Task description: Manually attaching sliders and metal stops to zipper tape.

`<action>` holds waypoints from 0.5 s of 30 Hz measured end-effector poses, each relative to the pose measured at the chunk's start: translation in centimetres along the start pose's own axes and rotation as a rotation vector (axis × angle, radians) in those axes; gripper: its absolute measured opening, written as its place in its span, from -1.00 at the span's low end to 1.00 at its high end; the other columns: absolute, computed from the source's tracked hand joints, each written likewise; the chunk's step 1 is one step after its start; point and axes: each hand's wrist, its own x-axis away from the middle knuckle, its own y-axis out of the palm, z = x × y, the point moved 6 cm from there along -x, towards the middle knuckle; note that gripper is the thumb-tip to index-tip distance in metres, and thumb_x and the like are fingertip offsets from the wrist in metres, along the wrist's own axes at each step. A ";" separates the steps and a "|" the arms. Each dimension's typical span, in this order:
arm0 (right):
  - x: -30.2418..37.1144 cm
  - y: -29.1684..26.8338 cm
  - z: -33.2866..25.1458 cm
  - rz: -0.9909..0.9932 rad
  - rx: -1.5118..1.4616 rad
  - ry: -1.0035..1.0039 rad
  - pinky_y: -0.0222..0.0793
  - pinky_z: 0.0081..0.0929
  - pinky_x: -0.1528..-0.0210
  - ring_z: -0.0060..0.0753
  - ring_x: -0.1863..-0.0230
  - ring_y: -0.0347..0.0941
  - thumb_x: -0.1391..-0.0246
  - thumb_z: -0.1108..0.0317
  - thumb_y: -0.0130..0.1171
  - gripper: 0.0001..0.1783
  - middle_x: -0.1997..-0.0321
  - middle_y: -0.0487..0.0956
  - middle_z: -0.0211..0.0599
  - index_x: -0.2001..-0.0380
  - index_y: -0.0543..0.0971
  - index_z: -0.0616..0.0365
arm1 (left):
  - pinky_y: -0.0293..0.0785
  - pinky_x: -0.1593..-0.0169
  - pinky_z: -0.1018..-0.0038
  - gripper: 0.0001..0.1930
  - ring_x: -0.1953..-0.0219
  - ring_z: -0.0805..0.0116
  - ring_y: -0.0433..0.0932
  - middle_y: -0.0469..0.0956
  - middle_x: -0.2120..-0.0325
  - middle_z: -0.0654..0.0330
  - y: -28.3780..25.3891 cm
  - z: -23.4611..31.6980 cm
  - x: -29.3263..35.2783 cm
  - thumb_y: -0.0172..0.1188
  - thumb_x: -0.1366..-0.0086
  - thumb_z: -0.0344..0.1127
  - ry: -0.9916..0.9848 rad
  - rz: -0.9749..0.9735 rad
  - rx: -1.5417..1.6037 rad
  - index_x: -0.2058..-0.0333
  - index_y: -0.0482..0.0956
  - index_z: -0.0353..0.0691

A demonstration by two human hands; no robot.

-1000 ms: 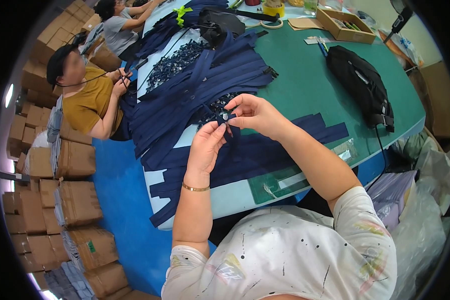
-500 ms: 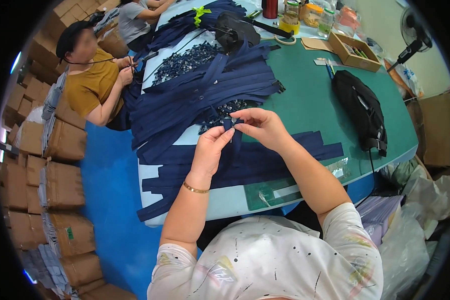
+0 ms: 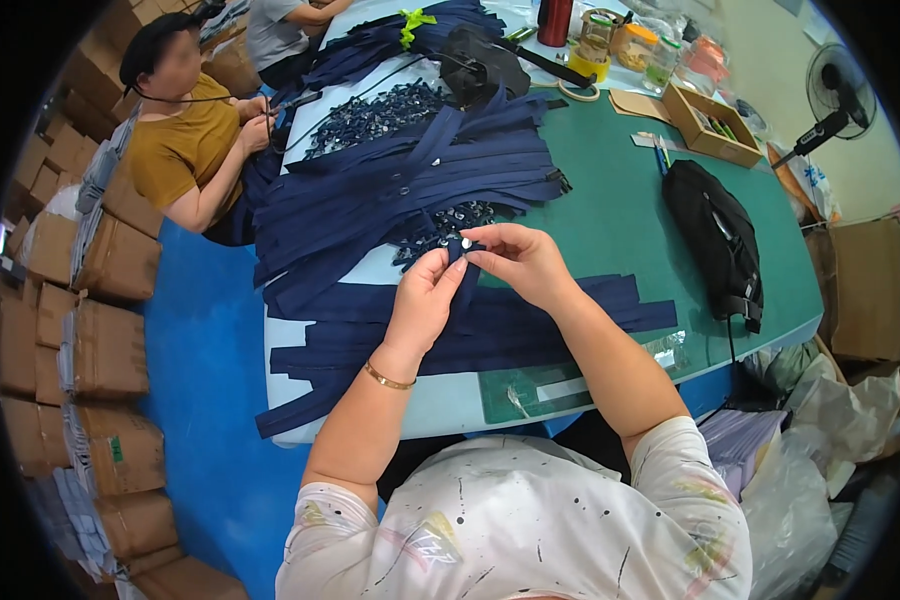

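My left hand (image 3: pixel 422 305) is closed in a pinch on the end of a navy zipper tape (image 3: pixel 464 300), which hangs down between my hands. From the other side my right hand (image 3: pixel 522 262) pinches a small shiny piece (image 3: pixel 466 243) at that end; it looks like a zipper slider. The fingertips of both hands nearly meet there. Just beyond them lies a small heap of navy and metal sliders (image 3: pixel 460 215). Below my hands more navy zipper tapes (image 3: pixel 370 335) lie flat across the table, and a thick layered stack of tapes (image 3: pixel 360 190) spreads beyond the heap.
A larger slider heap (image 3: pixel 375 115) lies farther off. On the green mat (image 3: pixel 600 230) rest a black bag (image 3: pixel 715 240) and a wooden box (image 3: pixel 710 125). A co-worker in a mustard top (image 3: pixel 175 150) works at the left edge. Cartons (image 3: pixel 120 360) line the floor.
My hands stay pinched together at the tape's end, and the shiny piece has turned slightly between the fingers. The whole view has shifted a little.
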 end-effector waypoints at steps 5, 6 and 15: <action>-0.1 0.3 0.3 -0.036 -0.091 0.029 0.43 -0.71 0.30 -0.68 0.39 0.49 -0.01 0.55 0.21 -0.72 0.35 0.59 -0.42 0.14 0.59 0.22 | 0.42 0.21 0.67 -0.84 0.35 0.59 0.50 0.55 0.38 0.29 0.3 0.1 0.0 0.05 -0.33 -0.37 -0.032 -0.005 0.018 0.23 0.53 -0.35; -0.1 0.4 0.5 -0.045 -0.102 0.031 0.44 -0.70 0.30 -0.67 0.38 0.49 -0.03 0.55 0.20 -0.71 0.35 0.58 -0.42 0.12 0.57 0.23 | 0.42 0.21 0.67 -0.84 0.35 0.59 0.50 0.55 0.38 0.29 0.2 0.1 0.0 0.05 -0.33 -0.37 -0.032 -0.005 0.018 0.23 0.53 -0.35; 0.0 0.4 0.6 -0.016 -0.055 0.043 0.45 -0.70 0.28 -0.67 0.36 0.49 -0.03 0.54 0.21 -0.72 0.31 0.60 -0.39 0.13 0.58 0.22 | 0.31 0.37 0.72 -0.82 0.46 0.71 0.39 0.54 0.51 0.35 -0.1 -0.4 0.0 0.07 -0.33 -0.35 0.033 0.092 -0.073 0.33 0.55 -0.36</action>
